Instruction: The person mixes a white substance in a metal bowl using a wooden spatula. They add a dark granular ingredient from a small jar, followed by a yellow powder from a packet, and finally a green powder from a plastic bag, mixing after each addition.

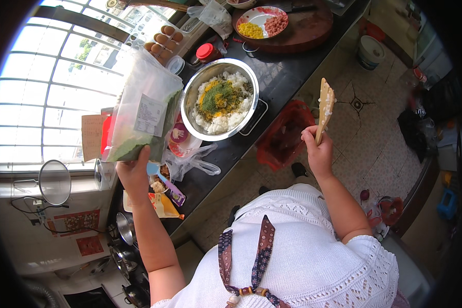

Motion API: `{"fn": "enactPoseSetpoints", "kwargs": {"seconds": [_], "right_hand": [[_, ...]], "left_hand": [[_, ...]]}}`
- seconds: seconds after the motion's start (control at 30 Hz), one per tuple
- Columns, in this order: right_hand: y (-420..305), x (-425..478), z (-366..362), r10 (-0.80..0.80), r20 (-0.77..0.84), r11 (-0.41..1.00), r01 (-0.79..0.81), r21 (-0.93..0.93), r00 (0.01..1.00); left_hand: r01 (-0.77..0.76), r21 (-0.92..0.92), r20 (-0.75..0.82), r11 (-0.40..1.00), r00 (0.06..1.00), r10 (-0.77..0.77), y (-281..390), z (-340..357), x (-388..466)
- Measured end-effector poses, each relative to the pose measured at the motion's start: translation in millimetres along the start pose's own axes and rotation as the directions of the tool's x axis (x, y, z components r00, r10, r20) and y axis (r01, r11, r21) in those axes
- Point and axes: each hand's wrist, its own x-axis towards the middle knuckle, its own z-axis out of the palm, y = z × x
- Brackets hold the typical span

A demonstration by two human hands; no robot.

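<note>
My left hand (135, 173) grips the bottom of a clear plastic bag (140, 106) that bears a printed label and holds green powder or flakes along its lower side. In my right hand (318, 152) is a wooden spatula (325, 106), held upright with grains of rice stuck to it, away from the counter. Between the two hands, on the dark counter, a steel bowl (251, 119) holds white rice (220, 126). Green flakes (221, 94) and a yellow-orange seasoning are heaped over the middle of the rice.
A plate (258, 16) of yellow corn kernels and diced pink meat rests on a round chopping board (308, 29). Brown eggs (162, 39), a red-lidded jar (208, 53) and a crumpled plastic bag (192, 161) line the counter. A red basin (285, 134) stands below the counter's edge.
</note>
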Motion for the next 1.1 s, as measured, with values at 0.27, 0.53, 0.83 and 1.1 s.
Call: {"fn": "enactPoseSetpoints", "kwargs": {"seconds": [0.27,0.53,0.83,1.1], "right_hand": [[2.8,1.8,1.6,-0.047,-0.034,0.999,0.047,0.008,0.998],[0.5,2.3,3.4,-0.075,-0.047,0.997,0.077,0.031,0.996],[6.2,0.7,0.2,-0.063,-0.05,0.998,0.064,0.024,0.997],[6.6,0.8,1.0,-0.078,-0.056,0.997,0.079,0.014,0.995]], "left_hand": [[-0.041,-0.01,0.063,0.999,0.997,0.041,-10.9,7.2,0.1],[-0.001,0.013,0.076,1.0,0.997,0.0,-26.6,10.6,-3.8],[-0.032,-0.018,0.08,0.999,0.996,0.033,-16.3,10.8,-4.0],[-0.045,0.016,0.086,0.999,0.995,0.044,-10.3,9.7,-1.9]]}}
